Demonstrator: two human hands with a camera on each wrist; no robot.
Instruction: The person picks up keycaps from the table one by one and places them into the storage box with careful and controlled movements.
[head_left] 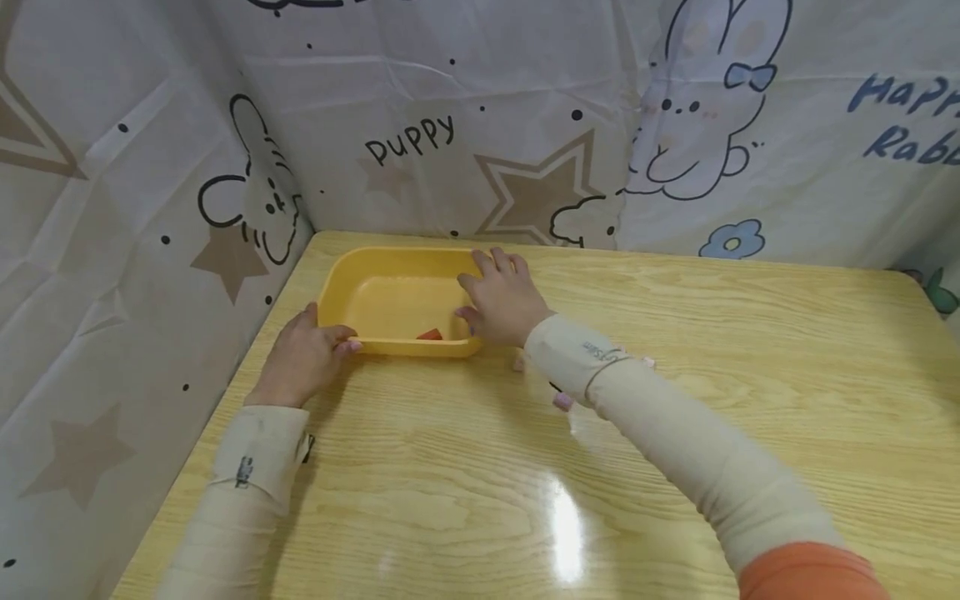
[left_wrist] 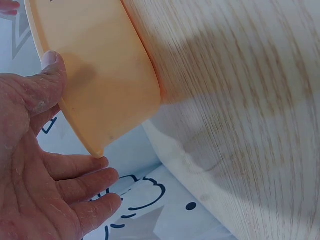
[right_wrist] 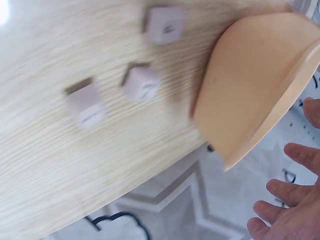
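A yellow plastic tub [head_left: 405, 347] stands at the back left of the table. My left hand [head_left: 298, 358] grips its front left corner; in the left wrist view, the thumb [left_wrist: 50, 75] lies over the rim against the outer wall, with one finger partly hidden behind the rim. My right hand [head_left: 504, 302] is at the tub's right end, fingers spread over the rim. In the right wrist view, those fingers [right_wrist: 292, 192] are spread beside the tub's edge and hold nothing. A red block [head_left: 430, 335] lies inside the tub by the front wall.
Several small pale blocks lie right of the tub, including a purple block [head_left: 562, 402] and a pink block [head_left: 519, 363]. In the right wrist view, one pale block [right_wrist: 142, 84] shows a dark mark. A printed cloth [head_left: 420, 192] hangs behind the wooden table [head_left: 450, 467].
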